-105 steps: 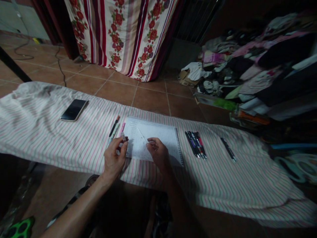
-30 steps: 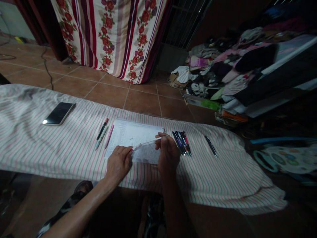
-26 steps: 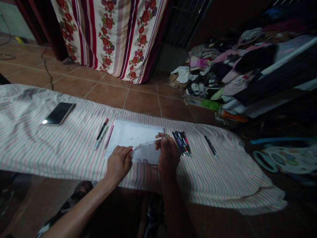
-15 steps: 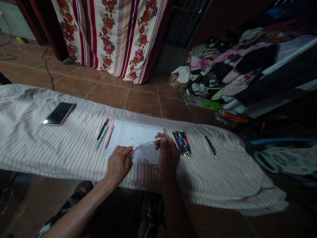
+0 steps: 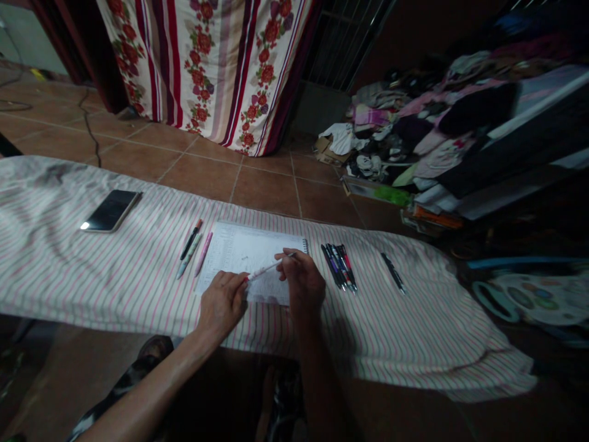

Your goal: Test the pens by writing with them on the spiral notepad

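A slim white pen [image 5: 264, 270] with a red part at its left end slants across a spiral notebook [image 5: 230, 236]. My left hand [image 5: 223, 301] is closed on the red end, low over the page. The fingers of my right hand [image 5: 301, 279] pinch the thinner far end. Whether the thin part is separate from the barrel I cannot tell. The notebook lies open, with marks on its page; both hands cover part of its near edge. To its left lie a pink pen [image 5: 203, 254], a pale patterned pen [image 5: 189, 256] and a black pen with an orange end [image 5: 191, 239].
Several dark pens [image 5: 339, 267] lie bunched right of the notebook, with one black pen [image 5: 393, 273] farther right. A phone [image 5: 111, 211] rests at left on the striped cloth [image 5: 151, 264]. Beyond are a floral curtain [image 5: 197, 61] and a pile of clothes [image 5: 427, 116].
My right hand has moved left, closer to my left hand, and less of the pen shows between them. My left hand is almost still.
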The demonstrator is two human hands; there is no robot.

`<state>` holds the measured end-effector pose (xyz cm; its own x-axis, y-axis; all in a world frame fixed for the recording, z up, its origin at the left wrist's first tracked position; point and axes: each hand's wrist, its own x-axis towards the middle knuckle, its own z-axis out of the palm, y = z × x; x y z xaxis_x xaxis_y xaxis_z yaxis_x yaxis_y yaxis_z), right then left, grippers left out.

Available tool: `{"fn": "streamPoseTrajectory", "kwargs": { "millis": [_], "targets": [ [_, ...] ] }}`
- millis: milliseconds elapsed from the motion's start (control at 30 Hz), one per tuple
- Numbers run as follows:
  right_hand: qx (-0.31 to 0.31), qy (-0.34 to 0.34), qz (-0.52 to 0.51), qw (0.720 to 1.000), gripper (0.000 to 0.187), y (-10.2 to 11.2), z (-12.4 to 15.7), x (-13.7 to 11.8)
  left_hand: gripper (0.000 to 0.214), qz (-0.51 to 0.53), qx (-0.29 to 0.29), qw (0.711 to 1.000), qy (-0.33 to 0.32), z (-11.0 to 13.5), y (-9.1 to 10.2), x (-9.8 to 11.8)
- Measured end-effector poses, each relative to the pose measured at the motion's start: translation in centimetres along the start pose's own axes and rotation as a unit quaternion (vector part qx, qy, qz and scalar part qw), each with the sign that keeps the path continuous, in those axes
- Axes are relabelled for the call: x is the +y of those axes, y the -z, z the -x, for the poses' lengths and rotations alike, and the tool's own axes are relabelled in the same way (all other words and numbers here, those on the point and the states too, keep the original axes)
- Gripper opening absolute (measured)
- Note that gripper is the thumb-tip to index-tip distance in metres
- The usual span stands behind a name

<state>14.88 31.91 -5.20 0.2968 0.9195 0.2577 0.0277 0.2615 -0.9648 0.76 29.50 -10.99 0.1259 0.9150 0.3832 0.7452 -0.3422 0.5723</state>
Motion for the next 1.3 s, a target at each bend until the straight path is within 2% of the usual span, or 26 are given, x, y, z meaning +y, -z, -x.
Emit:
{"fn": "streamPoseTrajectory", "kwargs": {
  "millis": [200, 500, 700, 867, 1100, 1300],
  "targets": [
    [-0.016, 0.006, 0.038, 0.999, 0.017, -0.3, 0.4, 0.5, 0.024, 0.005, 0.005, 1.0, 0.008, -0.1, 0.1, 0.1],
    [-0.103, 0.053, 0.136, 0.984, 0.015, 0.1, 0.5, 0.9, 0.025, 0.018, 0.014, 1.0, 0.012, -0.2, 0.4, 0.2],
    [-0.117, 0.111, 0.147, 0.976, 0.015, -0.2, 0.6, 1.1, 0.024, 0.027, 0.021, 0.999, 0.016, -0.2, 0.5, 0.2],
    [-0.127, 0.132, 0.163, 0.97, 0.015, -0.5, 0.7, 1.1, 0.023, 0.04, 0.033, 0.999, 0.014, -0.3, 0.5, 0.1],
    [-0.137, 0.119, 0.164, 0.97, 0.017, -0.6, 0.8, 1.3, 0.023, 0.045, 0.032, 0.998, 0.021, -0.3, 0.6, 0.2],
    [-0.145, 0.044, 0.162, 0.975, 0.023, -0.6, 0.9, 1.5, 0.024, 0.039, 0.043, 0.998, 0.022, -0.4, 0.6, 0.2]
  ]
}}
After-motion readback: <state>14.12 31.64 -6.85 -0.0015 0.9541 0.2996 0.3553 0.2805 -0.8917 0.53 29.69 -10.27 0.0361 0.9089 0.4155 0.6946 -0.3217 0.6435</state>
